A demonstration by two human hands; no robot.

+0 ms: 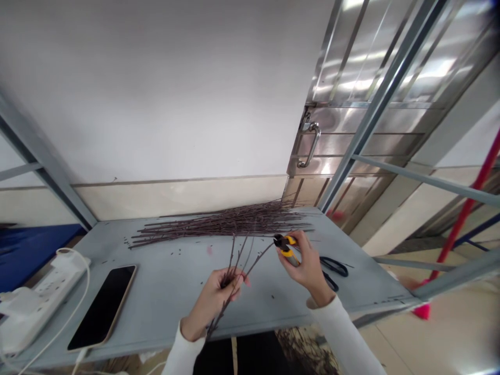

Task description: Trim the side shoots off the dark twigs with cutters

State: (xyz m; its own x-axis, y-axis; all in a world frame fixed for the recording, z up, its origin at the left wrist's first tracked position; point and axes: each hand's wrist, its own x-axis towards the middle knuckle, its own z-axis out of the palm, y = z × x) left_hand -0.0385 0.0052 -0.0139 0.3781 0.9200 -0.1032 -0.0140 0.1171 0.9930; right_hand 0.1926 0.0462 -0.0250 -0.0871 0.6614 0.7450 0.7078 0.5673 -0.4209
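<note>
Smartphone (pixel 102 307) beside power strip (pixel 42 297) on grey table (pixel 164 281); steel door (pixel 351 109) behind.

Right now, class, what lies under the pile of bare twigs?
Grey tabletop shows at the edges of the pile of bare twigs; the surface beneath is covered, so anything else there cannot be seen.

The left hand (pixel 213 302) was curled shut, low and toward the middle, its fingers wrapped inward. The right hand (pixel 307 265) was raised farther forward, fingers closed and wrist bent. Long white sleeves (pixel 339 338) ended just short of each hand.

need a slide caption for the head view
Left hand grips bare twigs while right hand holds yellow-handled pruning shears
</note>
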